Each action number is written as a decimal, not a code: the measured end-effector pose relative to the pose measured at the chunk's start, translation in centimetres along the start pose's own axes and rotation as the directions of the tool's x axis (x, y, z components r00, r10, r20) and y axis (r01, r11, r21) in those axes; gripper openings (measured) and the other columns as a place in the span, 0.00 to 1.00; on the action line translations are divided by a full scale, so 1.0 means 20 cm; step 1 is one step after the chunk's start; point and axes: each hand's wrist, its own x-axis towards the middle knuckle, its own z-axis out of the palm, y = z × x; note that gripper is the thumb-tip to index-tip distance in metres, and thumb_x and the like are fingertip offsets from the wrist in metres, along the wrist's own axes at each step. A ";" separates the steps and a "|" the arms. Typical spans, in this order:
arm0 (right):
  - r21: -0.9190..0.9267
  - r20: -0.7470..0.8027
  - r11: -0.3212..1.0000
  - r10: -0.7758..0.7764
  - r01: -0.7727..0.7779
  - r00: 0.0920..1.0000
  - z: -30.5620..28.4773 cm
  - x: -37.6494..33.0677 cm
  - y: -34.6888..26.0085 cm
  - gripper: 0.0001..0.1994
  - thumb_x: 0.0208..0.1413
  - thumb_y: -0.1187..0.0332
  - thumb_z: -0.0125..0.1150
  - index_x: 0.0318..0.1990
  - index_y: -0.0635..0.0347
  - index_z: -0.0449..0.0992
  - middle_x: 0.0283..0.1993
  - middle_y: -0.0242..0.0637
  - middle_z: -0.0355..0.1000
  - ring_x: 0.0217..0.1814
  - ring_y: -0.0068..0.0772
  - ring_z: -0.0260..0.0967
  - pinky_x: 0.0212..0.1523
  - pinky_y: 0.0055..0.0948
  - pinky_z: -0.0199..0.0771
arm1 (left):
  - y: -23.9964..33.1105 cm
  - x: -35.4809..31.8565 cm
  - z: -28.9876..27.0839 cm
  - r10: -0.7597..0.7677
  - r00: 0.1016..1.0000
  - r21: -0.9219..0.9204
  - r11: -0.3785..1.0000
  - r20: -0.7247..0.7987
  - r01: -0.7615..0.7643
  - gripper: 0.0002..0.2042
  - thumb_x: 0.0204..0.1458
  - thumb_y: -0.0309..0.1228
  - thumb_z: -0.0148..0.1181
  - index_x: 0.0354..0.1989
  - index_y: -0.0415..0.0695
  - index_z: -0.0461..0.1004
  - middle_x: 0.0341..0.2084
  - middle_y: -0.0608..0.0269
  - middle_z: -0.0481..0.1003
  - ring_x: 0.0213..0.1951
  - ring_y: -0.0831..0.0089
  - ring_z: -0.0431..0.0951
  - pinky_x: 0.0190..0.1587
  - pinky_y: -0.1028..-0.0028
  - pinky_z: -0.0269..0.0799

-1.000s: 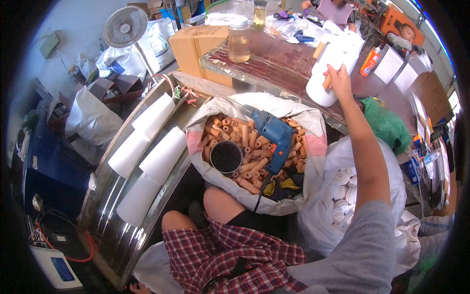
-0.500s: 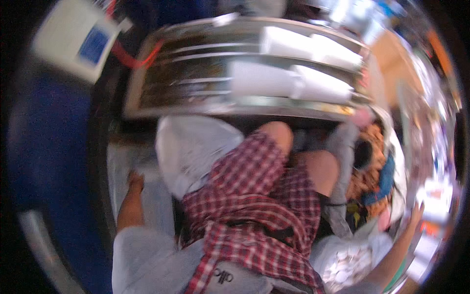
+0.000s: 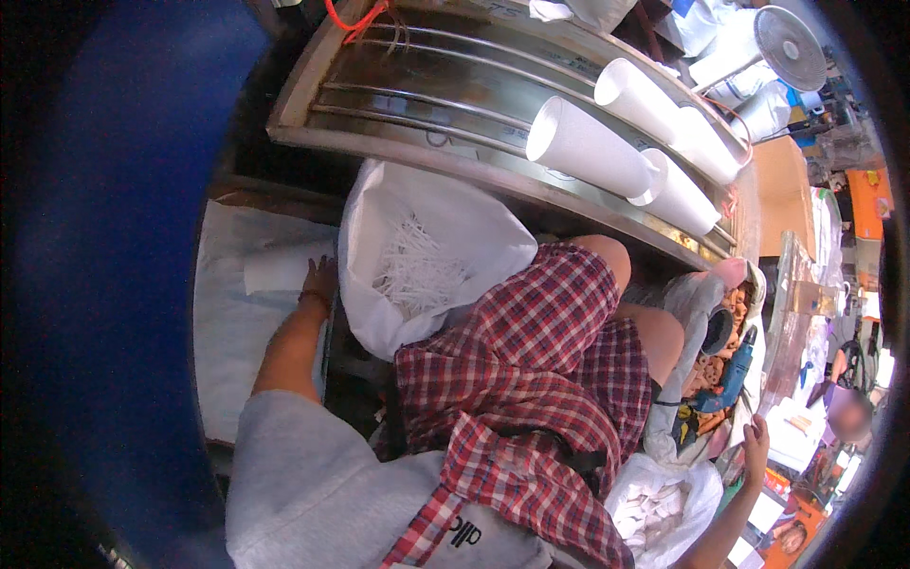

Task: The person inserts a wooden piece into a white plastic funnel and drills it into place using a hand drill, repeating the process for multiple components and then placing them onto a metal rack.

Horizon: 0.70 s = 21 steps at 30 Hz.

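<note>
Resting left hand (image 3: 320, 281) on flat white sheet (image 3: 275, 270), lengthwise left-right.

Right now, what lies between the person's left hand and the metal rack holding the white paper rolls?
In the head view, an open white bag of thin white strips sits between the left hand, resting on white sheets, and the metal rack with its paper rolls.

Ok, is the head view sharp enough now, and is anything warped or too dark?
Head view: centre sharp, the plaid shorts and white bag crisp; the steel trough bows with fisheye curve; the left rim falls into dark blue shadow; right hand near the edge looks soft.
</note>
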 end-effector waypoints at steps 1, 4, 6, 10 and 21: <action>-0.036 0.002 0.999 -0.012 0.012 1.000 0.00 -0.03 -0.01 0.22 0.55 0.68 0.54 0.56 0.66 0.63 0.54 0.43 0.65 0.51 0.32 0.64 0.48 0.28 0.65 | -0.03 0.01 -0.08 0.045 0.999 0.037 0.998 -0.016 -0.044 0.28 0.55 0.33 0.46 0.65 0.42 0.49 0.65 0.54 0.49 0.66 0.54 0.47 0.63 0.47 0.42; -0.133 0.036 0.985 -0.110 0.114 0.993 0.09 -0.03 -0.22 0.22 0.55 0.68 0.55 0.56 0.64 0.63 0.55 0.43 0.65 0.55 0.35 0.63 0.53 0.31 0.63 | -0.07 0.29 0.34 0.054 0.984 0.024 0.998 -0.170 -0.051 0.31 0.54 0.38 0.48 0.65 0.41 0.49 0.63 0.53 0.53 0.65 0.53 0.49 0.64 0.47 0.41; -0.170 0.068 0.968 -0.173 0.182 0.983 0.19 -0.08 -0.42 0.21 0.55 0.69 0.55 0.57 0.63 0.64 0.55 0.42 0.65 0.55 0.35 0.63 0.53 0.31 0.63 | -0.09 0.25 0.25 0.054 0.983 0.037 0.998 -0.173 -0.048 0.28 0.54 0.39 0.48 0.63 0.42 0.52 0.61 0.53 0.56 0.64 0.54 0.51 0.64 0.47 0.41; -0.098 0.131 0.964 -0.233 0.246 0.964 0.32 -0.17 -0.60 0.20 0.54 0.73 0.55 0.56 0.62 0.65 0.52 0.38 0.67 0.54 0.30 0.63 0.47 0.27 0.67 | -0.19 0.14 0.12 0.018 0.971 0.028 1.000 -0.238 -0.012 0.24 0.55 0.41 0.48 0.59 0.45 0.59 0.57 0.55 0.61 0.62 0.56 0.56 0.63 0.48 0.40; 0.159 0.223 0.891 -0.452 0.425 0.864 0.63 -0.09 -0.97 0.18 0.53 0.75 0.55 0.52 0.61 0.68 0.45 0.38 0.70 0.46 0.27 0.67 0.45 0.25 0.68 | -0.59 -0.44 -0.18 -0.829 0.514 -0.472 0.552 -0.220 0.687 0.17 0.56 0.46 0.47 0.45 0.51 0.76 0.39 0.58 0.77 0.51 0.62 0.71 0.59 0.51 0.54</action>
